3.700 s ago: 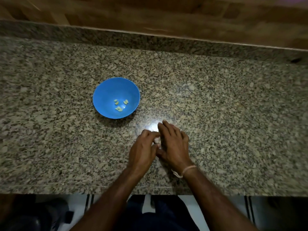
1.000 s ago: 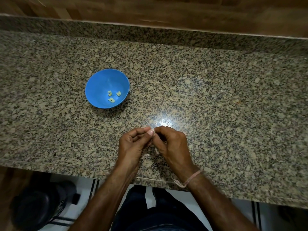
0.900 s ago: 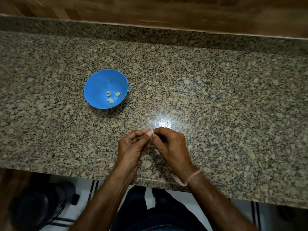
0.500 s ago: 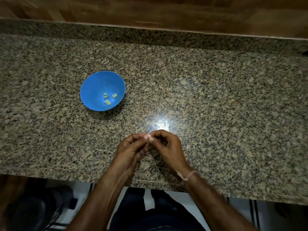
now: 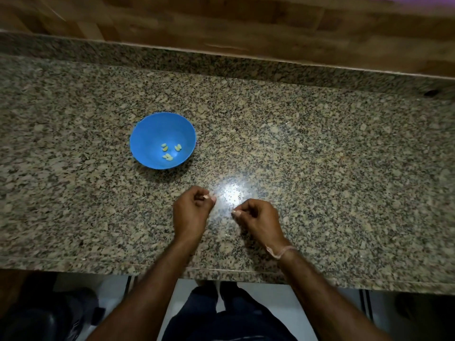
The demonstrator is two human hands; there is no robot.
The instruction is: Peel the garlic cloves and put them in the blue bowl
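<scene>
Nearest, just past the front edge of the desk (image 5: 73, 217), the two hands hang low over the stone, apart from each other. The left hand (image 5: 192, 215) has its fingers (image 5: 194, 196) curled in, with thumb and forefinger pinching a small pale bit that I take for the garlic clove (image 5: 205, 197). It is too small to tell which way it points or how its long axis lies. The right hand (image 5: 259, 222), with a thin wristband (image 5: 280, 252) at the wrist, is curled as well, thumb tip against forefinger. Whether it grips a scrap of skin or nothing at all cannot be told. The step looks like the end of one peel. To do it well, roll the clove between thumb and forefinger to check that it is bare all round. Pick off any skin left at the root end, and let the waste fall away from the bowl. Then carry the clove with the left hand, which is the nearer one, and let go low over the middle. The blue bowl (image 5: 147, 134) stands upright, mouth up, ahead and to the left of that hand. A few peeled cloves (image 5: 168, 157) lie on its bottom. The nearest lies roughly crosswise, while the others are too small to judge. Farthest is a wooden wall (image 5: 221, 18).
</scene>
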